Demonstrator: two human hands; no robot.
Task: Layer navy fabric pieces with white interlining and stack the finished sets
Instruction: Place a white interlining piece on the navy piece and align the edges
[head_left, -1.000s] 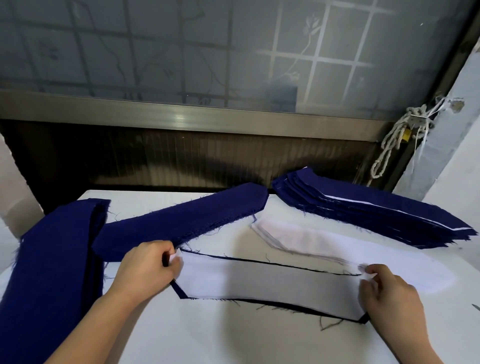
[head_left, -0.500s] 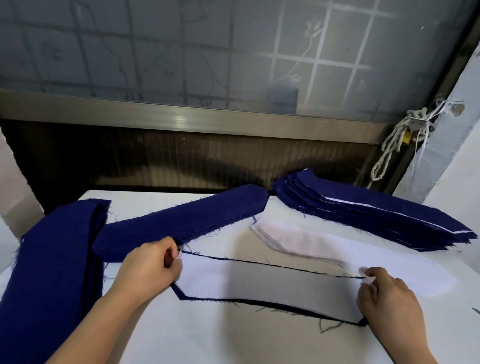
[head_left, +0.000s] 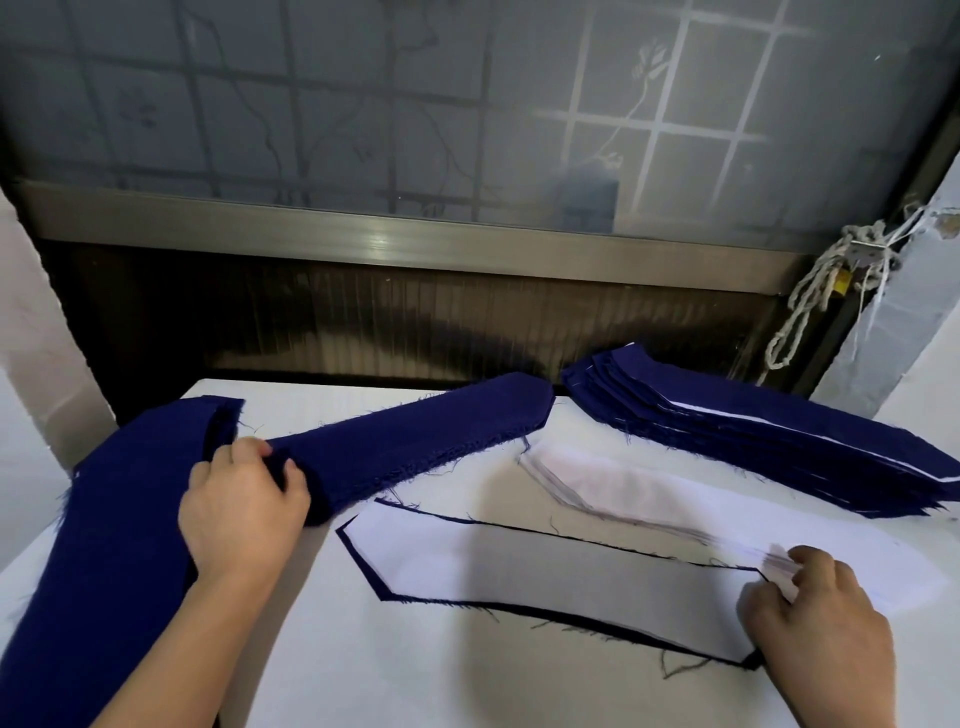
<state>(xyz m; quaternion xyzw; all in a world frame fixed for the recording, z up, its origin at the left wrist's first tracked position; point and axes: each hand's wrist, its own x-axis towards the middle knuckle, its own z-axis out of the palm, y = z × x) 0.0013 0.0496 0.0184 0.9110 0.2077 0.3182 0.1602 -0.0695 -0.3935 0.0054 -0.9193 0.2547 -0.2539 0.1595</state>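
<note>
1 white interlining (head_left: 545, 587) flat on navy piece (head_left: 597, 625), frayed navy rim showing

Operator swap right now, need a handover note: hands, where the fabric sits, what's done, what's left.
Left hand grips the near end of the navy piece pile.
Right hand is at the near end of the white interlining pile; blurred, grip unclear.
Open set, interlining on a navy piece, lies flat in the middle.
Finished stack back right; second navy pile far left.
Done: many sets stacked, one layered with interlining.
Left: probably top it with navy, then stack it.
</note>
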